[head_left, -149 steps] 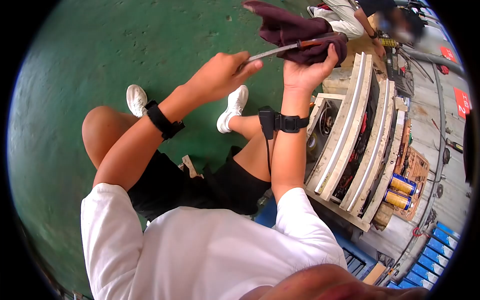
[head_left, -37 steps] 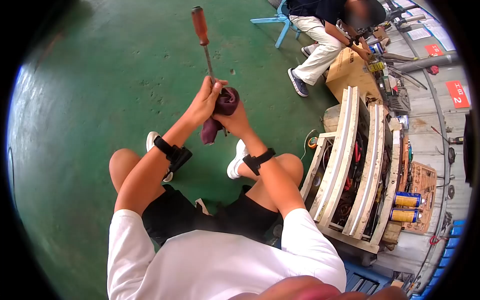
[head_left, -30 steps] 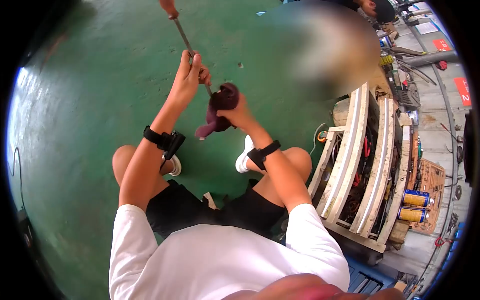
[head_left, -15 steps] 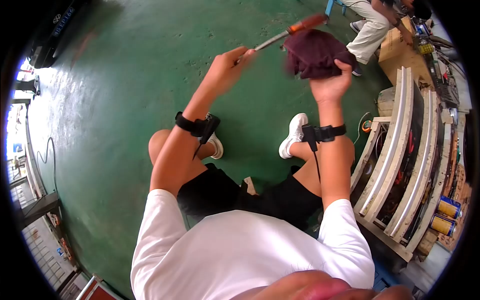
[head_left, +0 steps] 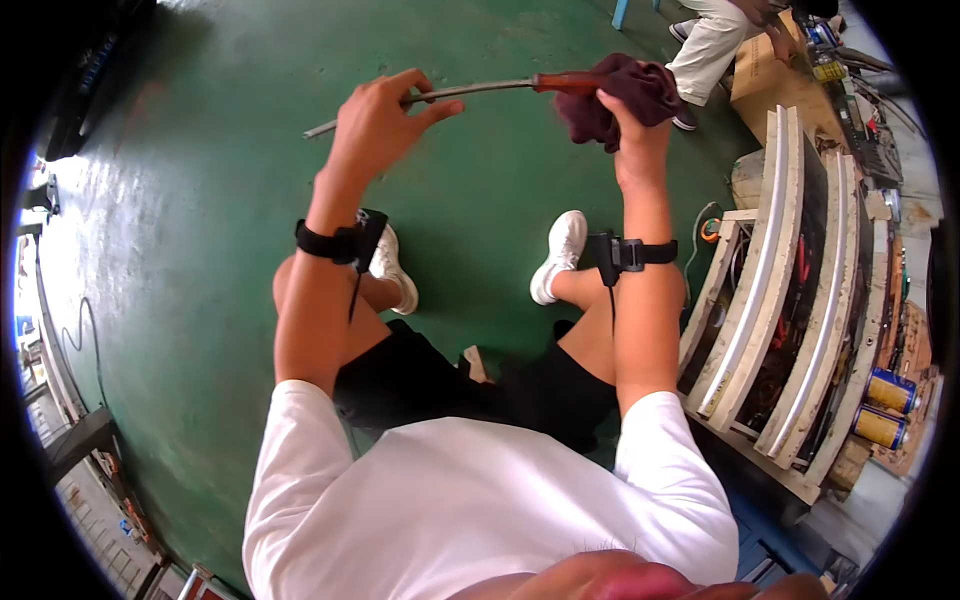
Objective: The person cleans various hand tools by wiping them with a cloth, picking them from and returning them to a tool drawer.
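A long screwdriver (head_left: 485, 88) with a red handle and a thin metal shaft lies nearly level across the space between my hands. My left hand (head_left: 378, 118) is around the shaft, its thumb standing off from the index finger; the tip sticks out to the left. A crumpled dark maroon cloth (head_left: 590, 118) is gripped in my right hand (head_left: 640, 135), with the thumb pressed over it. The cloth touches and partly covers the end of the handle. How my right fingers lie behind the cloth is hidden.
On the right stands a workbench or rack with curved-looking pale rails (head_left: 765, 260). Two yellow-and-blue cans (head_left: 880, 425) and tools lie beyond. Another person (head_left: 705, 50) sits at the top right near a cardboard box (head_left: 755, 85). Green floor (head_left: 480, 200) lies below my hands.
Both hands have shifted left in view. My left hand has moved along the shaft away from the handle, leaving the tip showing. The screwdriver now lies flatter, its handle against the cloth.
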`<action>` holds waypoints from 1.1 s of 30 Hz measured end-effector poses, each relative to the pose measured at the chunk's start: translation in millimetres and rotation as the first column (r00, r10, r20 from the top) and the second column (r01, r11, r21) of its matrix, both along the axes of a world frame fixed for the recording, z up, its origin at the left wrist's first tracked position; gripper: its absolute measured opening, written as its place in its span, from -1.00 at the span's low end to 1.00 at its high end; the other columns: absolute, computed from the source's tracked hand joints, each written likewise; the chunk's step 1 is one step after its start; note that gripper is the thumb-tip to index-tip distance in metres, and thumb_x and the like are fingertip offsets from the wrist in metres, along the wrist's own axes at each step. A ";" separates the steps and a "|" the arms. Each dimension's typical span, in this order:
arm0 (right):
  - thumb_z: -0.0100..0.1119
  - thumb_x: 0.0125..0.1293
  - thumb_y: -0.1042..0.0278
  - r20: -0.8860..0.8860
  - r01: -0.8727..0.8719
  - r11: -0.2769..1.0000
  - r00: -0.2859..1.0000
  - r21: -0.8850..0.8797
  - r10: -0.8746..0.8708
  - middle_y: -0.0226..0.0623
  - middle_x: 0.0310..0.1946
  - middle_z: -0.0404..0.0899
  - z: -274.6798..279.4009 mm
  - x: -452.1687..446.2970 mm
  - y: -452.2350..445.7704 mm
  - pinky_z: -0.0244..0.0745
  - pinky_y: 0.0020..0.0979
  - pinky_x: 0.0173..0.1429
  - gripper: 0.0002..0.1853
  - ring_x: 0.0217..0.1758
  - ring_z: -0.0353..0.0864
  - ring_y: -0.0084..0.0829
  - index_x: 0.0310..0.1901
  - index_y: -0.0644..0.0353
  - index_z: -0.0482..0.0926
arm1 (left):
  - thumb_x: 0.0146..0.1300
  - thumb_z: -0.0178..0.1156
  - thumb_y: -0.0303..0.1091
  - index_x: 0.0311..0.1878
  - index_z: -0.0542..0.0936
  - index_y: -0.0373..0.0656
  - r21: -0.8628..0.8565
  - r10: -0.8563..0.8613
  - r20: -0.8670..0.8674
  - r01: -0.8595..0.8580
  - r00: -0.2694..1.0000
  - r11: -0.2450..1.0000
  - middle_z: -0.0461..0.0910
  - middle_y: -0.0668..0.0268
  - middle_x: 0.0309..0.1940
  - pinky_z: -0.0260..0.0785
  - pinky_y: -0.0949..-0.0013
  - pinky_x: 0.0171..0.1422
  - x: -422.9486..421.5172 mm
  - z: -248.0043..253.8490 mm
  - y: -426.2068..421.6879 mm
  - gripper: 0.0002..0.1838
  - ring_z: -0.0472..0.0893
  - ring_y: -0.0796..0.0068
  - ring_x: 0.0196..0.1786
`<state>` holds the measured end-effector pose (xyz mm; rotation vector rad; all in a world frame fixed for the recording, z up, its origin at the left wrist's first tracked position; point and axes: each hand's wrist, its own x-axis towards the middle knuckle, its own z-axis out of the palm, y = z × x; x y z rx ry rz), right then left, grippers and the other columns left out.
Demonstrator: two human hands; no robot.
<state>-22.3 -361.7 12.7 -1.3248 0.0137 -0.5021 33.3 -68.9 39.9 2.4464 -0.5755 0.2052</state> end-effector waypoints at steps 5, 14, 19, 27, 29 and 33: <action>0.55 0.06 0.45 0.123 0.145 0.952 0.986 -0.270 -0.115 -0.40 -0.12 0.62 -2.4 -2.5 16.1 0.51 -0.38 0.11 -0.56 -0.09 0.61 -0.52 -0.04 0.24 0.56 | 0.03 0.51 0.20 -0.29 0.63 -0.19 0.005 -0.091 -0.135 0.092 0.987 0.996 0.35 0.33 -0.67 0.15 0.24 -0.43 2.8 -14.1 -0.9 -0.42 0.30 0.39 -0.58; 0.49 0.05 0.53 0.147 0.082 0.971 0.988 -0.226 -0.049 -0.38 -0.17 0.61 14.8 -10.9 17.6 0.49 -0.44 0.08 -0.60 -0.11 0.60 -0.50 -0.06 0.26 0.55 | 0.20 0.42 0.09 -0.51 0.53 -0.27 -0.082 -0.105 0.037 0.108 0.994 0.991 0.30 0.26 -0.70 0.11 0.24 -0.47 8.8 4.5 1.2 -0.44 0.24 0.31 -0.59; 0.44 0.09 0.52 0.136 0.178 0.930 0.981 -0.322 -0.141 -0.40 -0.21 0.62 9.0 -7.3 15.1 0.50 -0.42 0.06 -0.65 -0.13 0.60 -0.50 -0.08 0.27 0.55 | 0.21 0.39 0.16 -0.58 0.52 -0.23 -0.004 -0.112 0.056 0.112 0.992 0.994 0.32 0.25 -0.75 0.12 0.23 -0.51 9.6 -0.1 -2.8 -0.40 0.26 0.23 -0.65; 0.53 0.01 0.47 0.292 0.684 0.568 0.719 -0.457 -0.631 -0.21 -0.14 0.66 13.4 5.5 -47.1 0.59 -0.33 0.07 -0.48 -0.11 0.66 -0.36 0.01 0.35 0.52 | 0.19 0.26 0.39 -0.65 0.51 -0.18 0.246 -0.007 0.131 -0.025 0.991 0.969 0.34 0.28 -0.80 0.17 0.19 -0.54 17.8 -4.3 11.6 -0.27 0.33 0.18 -0.68; 0.52 0.02 0.48 0.251 0.585 0.688 0.809 -0.429 -0.531 -0.22 -0.13 0.66 9.4 4.2 -43.7 0.58 -0.34 0.07 -0.49 -0.10 0.65 -0.37 0.01 0.35 0.52 | 0.18 0.23 0.42 -0.65 0.52 -0.17 0.267 0.018 0.128 -0.052 0.992 0.962 0.36 0.28 -0.80 0.20 0.19 -0.54 19.7 -6.9 10.9 -0.26 0.36 0.16 -0.68; 0.42 0.04 0.60 0.265 0.305 0.649 0.950 -0.697 -0.162 -0.21 -0.10 0.65 2.9 -0.4 16.1 0.50 -0.33 0.21 -0.50 0.01 0.64 -0.28 0.06 0.20 0.53 | 0.18 0.23 0.43 -0.65 0.53 -0.16 0.232 0.018 0.117 -0.044 0.993 0.972 0.40 0.28 -0.79 0.26 0.20 -0.52 16.0 -9.5 -1.8 -0.26 0.44 0.13 -0.64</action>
